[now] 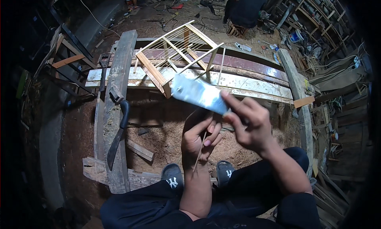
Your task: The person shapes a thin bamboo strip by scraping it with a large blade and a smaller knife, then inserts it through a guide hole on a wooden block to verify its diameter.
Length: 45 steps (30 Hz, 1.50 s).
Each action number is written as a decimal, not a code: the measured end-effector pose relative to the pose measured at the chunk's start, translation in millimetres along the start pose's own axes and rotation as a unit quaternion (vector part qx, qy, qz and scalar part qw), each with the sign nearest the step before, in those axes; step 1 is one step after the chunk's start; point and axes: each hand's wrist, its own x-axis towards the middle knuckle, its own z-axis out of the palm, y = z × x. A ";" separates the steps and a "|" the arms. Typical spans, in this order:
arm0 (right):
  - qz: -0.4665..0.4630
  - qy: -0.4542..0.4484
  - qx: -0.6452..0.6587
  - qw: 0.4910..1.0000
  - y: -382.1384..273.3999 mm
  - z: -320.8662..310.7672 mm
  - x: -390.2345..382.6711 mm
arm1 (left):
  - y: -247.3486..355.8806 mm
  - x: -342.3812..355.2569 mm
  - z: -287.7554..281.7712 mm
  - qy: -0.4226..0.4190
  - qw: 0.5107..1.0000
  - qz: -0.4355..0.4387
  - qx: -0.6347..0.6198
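Note:
In my right hand is a broad, shiny metal blade with a small hole near its far end, pinched at the near end between thumb and fingers. My left hand is closed around a thin wooden stick, whose lower end points down toward my wrist. The blade hangs just above the left fingers; I cannot tell whether it touches the stick. Beyond it, a slatted wooden frame with thin bars, like a small cage, sits tilted on the bench planks.
A machete with a dark handle rests along the left bench beam. Another thick beam stands at the right. Sawdust and offcuts cover the ground below. At the back, a person in dark clothes sits among tools and cords.

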 end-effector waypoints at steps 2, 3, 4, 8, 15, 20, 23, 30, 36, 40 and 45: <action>0.002 0.032 -0.001 0.999 6.5 2.0 0.2 | -4.7 2.1 -1.1 0.012 0.999 -0.029 -0.018; -0.011 0.036 0.002 0.999 6.5 2.9 0.9 | -6.0 4.2 0.1 0.012 1.000 -0.021 -0.002; -0.008 0.004 0.009 1.000 -2.0 1.0 -3.3 | -4.5 2.9 0.6 -0.003 1.000 -0.006 0.006; 0.018 -0.006 -0.005 1.000 2.8 2.3 -1.5 | -4.6 1.4 -6.4 0.041 0.999 -0.013 0.002; 0.000 0.031 0.002 1.000 9.6 -3.1 2.6 | -3.1 4.1 0.5 0.001 0.999 -0.021 -0.031; -0.003 -0.022 -0.002 1.000 -7.5 -5.6 -6.7 | -4.7 2.8 5.8 0.007 1.000 -0.003 -0.009; 0.033 0.042 -0.029 0.998 12.8 -5.5 2.4 | -8.1 4.9 1.0 0.015 0.999 -0.018 -0.030; 0.051 0.062 -0.033 0.996 24.0 -12.4 7.1 | -8.2 8.1 4.8 -0.015 0.999 -0.019 -0.022; 0.096 0.102 0.041 0.989 20.3 -28.1 13.8 | -10.2 14.7 5.1 -0.042 0.999 -0.012 0.004; 0.082 0.126 0.085 0.985 17.6 -28.5 9.1 | -10.6 16.1 -1.8 -0.026 1.000 -0.006 0.012; 0.054 0.125 0.111 0.985 15.0 -26.4 8.6 | -11.0 16.4 -4.2 -0.024 0.999 0.008 0.045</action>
